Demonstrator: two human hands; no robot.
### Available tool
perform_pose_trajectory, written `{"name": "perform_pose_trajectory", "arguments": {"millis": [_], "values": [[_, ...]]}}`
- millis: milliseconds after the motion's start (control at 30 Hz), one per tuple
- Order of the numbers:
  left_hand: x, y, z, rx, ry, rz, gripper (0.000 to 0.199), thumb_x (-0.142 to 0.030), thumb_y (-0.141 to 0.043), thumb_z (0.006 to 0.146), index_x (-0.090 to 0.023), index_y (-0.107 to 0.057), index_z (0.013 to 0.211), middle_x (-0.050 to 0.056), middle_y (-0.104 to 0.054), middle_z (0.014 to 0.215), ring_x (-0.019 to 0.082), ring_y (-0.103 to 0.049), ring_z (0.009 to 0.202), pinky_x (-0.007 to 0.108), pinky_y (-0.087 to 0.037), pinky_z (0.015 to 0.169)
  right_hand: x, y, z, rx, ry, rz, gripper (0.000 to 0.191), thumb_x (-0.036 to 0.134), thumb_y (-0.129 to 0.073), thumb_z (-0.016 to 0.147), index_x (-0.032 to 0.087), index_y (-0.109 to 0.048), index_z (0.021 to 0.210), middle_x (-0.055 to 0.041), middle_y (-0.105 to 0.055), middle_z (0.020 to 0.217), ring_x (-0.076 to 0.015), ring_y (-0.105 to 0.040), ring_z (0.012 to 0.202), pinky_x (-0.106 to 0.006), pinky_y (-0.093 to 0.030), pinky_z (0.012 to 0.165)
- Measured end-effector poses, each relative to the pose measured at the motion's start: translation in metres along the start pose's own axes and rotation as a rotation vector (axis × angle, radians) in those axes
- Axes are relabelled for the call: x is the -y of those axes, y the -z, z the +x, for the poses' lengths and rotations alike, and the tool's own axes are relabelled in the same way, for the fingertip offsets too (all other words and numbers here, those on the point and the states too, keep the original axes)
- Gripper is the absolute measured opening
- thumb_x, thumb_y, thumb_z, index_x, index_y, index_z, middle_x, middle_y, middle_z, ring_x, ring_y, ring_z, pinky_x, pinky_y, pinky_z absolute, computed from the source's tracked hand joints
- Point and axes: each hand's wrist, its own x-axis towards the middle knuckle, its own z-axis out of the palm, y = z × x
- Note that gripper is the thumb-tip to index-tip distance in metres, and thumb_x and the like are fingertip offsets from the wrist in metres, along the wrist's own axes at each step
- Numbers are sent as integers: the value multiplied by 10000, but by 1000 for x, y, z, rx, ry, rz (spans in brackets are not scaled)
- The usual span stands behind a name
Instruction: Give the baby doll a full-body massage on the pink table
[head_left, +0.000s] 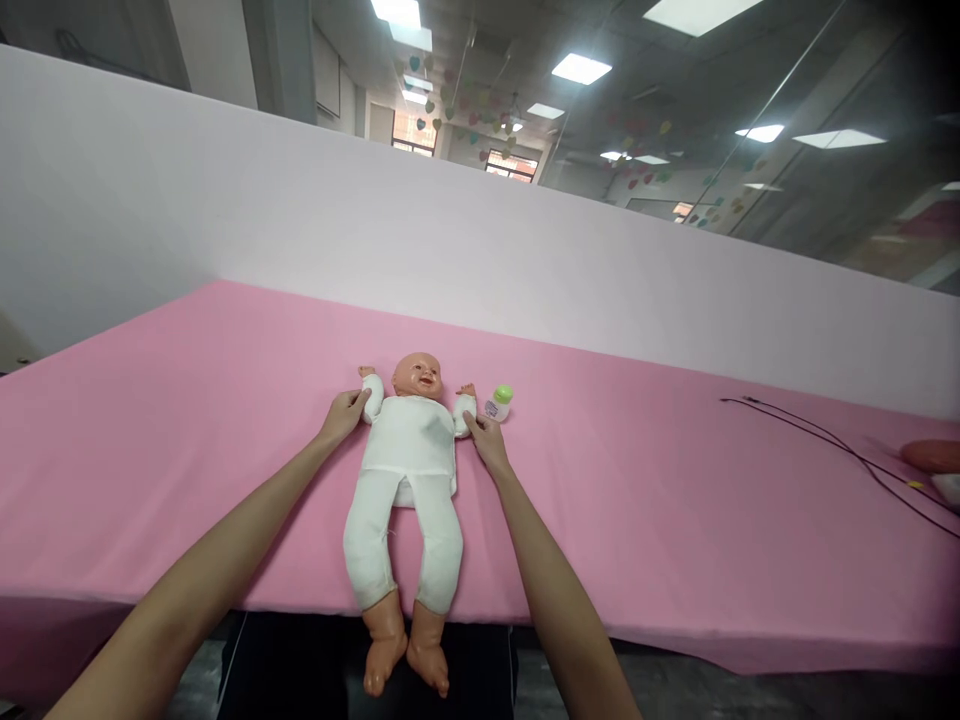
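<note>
A baby doll (411, 440) with a white cloth body lies on its back on the pink-covered table, its head toward the wall. Its bare feet hang past the table's near edge. My left hand (346, 412) pinches the doll's arm on the left side, while my right hand (486, 438) grips the other arm. Both doll arms are bent upward beside the head. Just beyond my right hand stands a small clear bottle (498, 403) with a green cap, a little tilted in view.
The pink cloth (637, 480) covers the whole table and drapes over its front edge. A low white wall (480, 260) runs along the back, with glass above it. Dark thin cables (832, 435) lie at the right, near a partly visible doll-like object (930, 456).
</note>
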Motion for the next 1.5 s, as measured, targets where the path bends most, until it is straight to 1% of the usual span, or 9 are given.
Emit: {"name": "perform_pose_trajectory", "arguments": {"millis": [167,333,533,800,933,1100,1233,1367,1500], "values": [[-1,6,1,79,69,-32,594,-730,-655,829,-161,-626,661,13,-567,605,134,-458,561,271,-335,550,1,2,1,30,-43,61,518,681,-748,800,174,-672,728,-25,-655,719,-189,-569,717,-302,-449,691],[-8,30,-3,239,51,-245,494,-514,-907,687,-167,-796,1020,107,-763,1007,226,-681,849,327,-538,773,-8,18,2,170,-85,293,424,449,-909,674,217,-811,1016,-77,-771,1082,-268,-685,1035,-400,-538,954],[3,47,3,510,-28,-156,239,-375,-953,551,-204,-799,614,160,-759,1105,340,-689,1107,456,-550,987,-21,28,4,361,44,213,71,288,-825,641,230,-803,676,-70,-779,1072,-291,-690,1119,-445,-510,1065],[-15,34,-10,295,25,-150,478,-539,-893,671,-160,-813,950,126,-777,992,267,-699,897,366,-557,808,-8,19,-3,217,-23,249,323,381,-838,744,228,-828,1028,-72,-780,1119,-269,-696,1072,-416,-535,990],[-13,16,-7,170,78,-143,587,-728,-780,722,-152,-723,814,58,-687,736,167,-568,637,285,-432,604,2,9,-5,84,-56,142,404,566,-792,809,165,-753,829,-49,-730,822,-192,-632,772,-313,-506,745],[-5,6,0,119,181,-77,662,-821,-706,717,-166,-628,663,27,-584,613,143,-482,562,285,-352,564,4,3,-3,1,-74,89,511,666,-777,785,178,-642,723,6,-587,640,-142,-492,612,-279,-392,596],[-9,15,-2,156,145,-135,581,-727,-767,737,-149,-709,762,55,-664,711,171,-566,637,298,-428,626,2,10,-2,95,-68,150,460,621,-805,778,167,-744,826,-49,-719,792,-197,-625,750,-312,-497,711],[-9,30,-5,281,63,-238,396,-455,-891,688,-175,-809,957,113,-760,1046,256,-689,941,362,-535,856,-2,21,-2,242,-28,255,356,421,-861,751,210,-819,1035,-78,-780,1095,-260,-691,1051,-403,-529,980],[0,38,-2,413,20,-210,148,-280,-857,590,-192,-814,701,152,-737,1144,323,-666,1136,421,-543,971,-11,24,0,273,-6,251,231,290,-860,638,230,-838,860,-70,-779,1107,-284,-684,1136,-442,-506,1068]]}}
